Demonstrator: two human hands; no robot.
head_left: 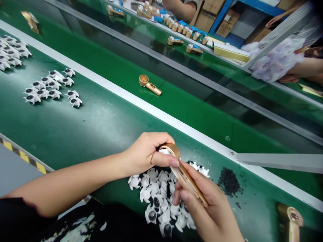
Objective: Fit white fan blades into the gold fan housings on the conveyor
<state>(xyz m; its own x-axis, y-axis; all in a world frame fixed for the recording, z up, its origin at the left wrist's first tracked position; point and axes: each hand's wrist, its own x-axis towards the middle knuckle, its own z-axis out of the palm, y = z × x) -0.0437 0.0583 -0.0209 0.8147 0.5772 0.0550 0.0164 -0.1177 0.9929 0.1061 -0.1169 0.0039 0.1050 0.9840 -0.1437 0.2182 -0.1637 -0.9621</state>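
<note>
Both hands hold one gold handheld fan body (193, 185) above a pile of white fan blades (153, 185). My left hand (151, 151) wraps its fingers and thumb round the round head, where part of a white piece shows inside. The handle lies between the thumb and fingers of my right hand (202, 198). Some blades in the pile below have dark round centres. Right of the hands is a heap of small black pieces (229, 181).
White blades (39, 90) stand in groups on the green table (106, 121) at left. Past a white rail (121, 97), a gold fan body (150, 84) lies on the green belt. Another (294, 218) is at lower right. People sit across, beside rows of gold parts (180, 28).
</note>
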